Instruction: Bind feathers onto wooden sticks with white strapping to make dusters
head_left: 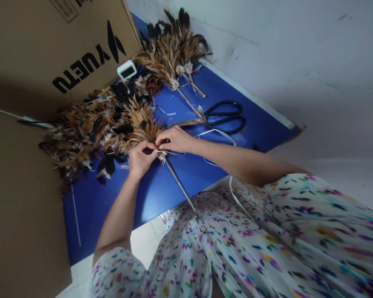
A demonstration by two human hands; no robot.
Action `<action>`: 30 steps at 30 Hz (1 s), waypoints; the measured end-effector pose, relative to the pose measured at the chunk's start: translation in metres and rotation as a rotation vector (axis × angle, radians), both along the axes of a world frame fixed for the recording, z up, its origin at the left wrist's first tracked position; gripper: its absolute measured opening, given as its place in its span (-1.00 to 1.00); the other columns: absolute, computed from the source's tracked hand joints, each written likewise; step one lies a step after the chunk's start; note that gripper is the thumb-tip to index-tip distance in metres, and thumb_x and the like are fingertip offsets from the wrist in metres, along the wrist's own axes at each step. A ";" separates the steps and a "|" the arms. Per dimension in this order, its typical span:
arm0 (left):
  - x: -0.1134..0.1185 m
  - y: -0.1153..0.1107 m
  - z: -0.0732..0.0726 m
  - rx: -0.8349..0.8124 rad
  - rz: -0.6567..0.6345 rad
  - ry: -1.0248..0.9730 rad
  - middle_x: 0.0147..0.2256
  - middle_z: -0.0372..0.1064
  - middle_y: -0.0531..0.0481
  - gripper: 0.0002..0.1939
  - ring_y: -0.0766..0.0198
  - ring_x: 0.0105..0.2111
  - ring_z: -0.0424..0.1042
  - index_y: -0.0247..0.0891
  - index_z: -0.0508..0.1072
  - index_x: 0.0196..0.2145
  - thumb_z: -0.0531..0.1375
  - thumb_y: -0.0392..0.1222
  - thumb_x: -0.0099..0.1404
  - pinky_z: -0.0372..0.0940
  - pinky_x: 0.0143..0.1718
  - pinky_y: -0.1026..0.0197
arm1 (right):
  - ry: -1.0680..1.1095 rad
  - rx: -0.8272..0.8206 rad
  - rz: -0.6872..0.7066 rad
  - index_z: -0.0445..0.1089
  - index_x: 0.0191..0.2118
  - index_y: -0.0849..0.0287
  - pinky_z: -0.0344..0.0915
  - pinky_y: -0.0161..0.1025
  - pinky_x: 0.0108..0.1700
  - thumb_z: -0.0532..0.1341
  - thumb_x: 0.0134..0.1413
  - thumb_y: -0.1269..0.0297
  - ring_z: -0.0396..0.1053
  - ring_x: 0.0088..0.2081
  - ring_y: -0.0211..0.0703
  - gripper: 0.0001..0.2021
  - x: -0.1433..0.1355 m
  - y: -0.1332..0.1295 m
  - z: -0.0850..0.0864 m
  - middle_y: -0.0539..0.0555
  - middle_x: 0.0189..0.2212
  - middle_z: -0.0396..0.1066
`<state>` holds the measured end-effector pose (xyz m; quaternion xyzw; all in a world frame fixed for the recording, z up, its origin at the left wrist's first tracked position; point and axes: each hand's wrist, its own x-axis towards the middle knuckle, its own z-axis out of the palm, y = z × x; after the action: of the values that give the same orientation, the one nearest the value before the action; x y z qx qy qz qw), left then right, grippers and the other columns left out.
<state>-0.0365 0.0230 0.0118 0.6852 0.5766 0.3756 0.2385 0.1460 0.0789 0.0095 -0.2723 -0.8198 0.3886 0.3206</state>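
Both my hands meet at the base of a feather duster, whose brown feathers fan out away from me on a thin stick. The stick's lower end reaches my clothing. My left hand pinches the bound base, fingers closed. My right hand is closed too, its fingertips pressed together beside the left ones. A white string runs from the binding under my right forearm and down over my lap. Just what each fingertip grips is partly hidden.
Black-handled scissors lie beyond my right hand. Finished-looking feather dusters rest at the back. Loose feathers are heaped on the left of the blue table, near a white digital clock. A large cardboard box stands left.
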 end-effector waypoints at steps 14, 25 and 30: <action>-0.028 0.004 -0.018 0.474 -0.422 0.478 -0.21 0.52 -0.12 -0.89 0.18 -0.13 0.49 -0.19 0.51 -0.29 0.17 -0.27 0.28 0.35 -0.06 0.15 | 0.047 -0.011 -0.023 0.50 -0.30 0.29 0.23 -0.39 -0.25 0.19 -0.07 0.57 0.40 -0.37 -0.34 -0.80 -0.002 0.002 -0.008 0.00 -0.42 0.49; -0.024 0.003 -0.023 0.887 -0.387 0.607 -0.24 0.55 -0.18 -0.86 0.15 -0.17 0.53 -0.33 0.49 -0.24 0.20 -0.41 0.22 0.44 -0.12 0.15 | 0.156 0.021 -0.034 0.38 -0.36 0.24 0.22 -0.37 -0.26 0.17 -0.13 0.55 0.38 -0.38 -0.32 -0.85 -0.003 0.000 -0.010 -0.04 -0.46 0.43; -0.026 0.003 -0.024 0.913 -0.408 0.640 -0.22 0.55 -0.20 -0.83 0.12 -0.14 0.52 -0.34 0.48 -0.21 0.22 -0.42 0.21 0.45 -0.12 0.13 | 0.116 0.047 -0.089 0.32 -0.38 0.21 0.16 -0.37 -0.29 0.16 -0.15 0.51 0.30 -0.43 -0.34 -0.87 -0.003 -0.005 -0.006 -0.07 -0.49 0.37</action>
<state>-0.0621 0.0255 -0.0126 0.8947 0.2565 0.3071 -0.1987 0.1426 0.0740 0.0039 -0.2779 -0.7958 0.3695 0.3911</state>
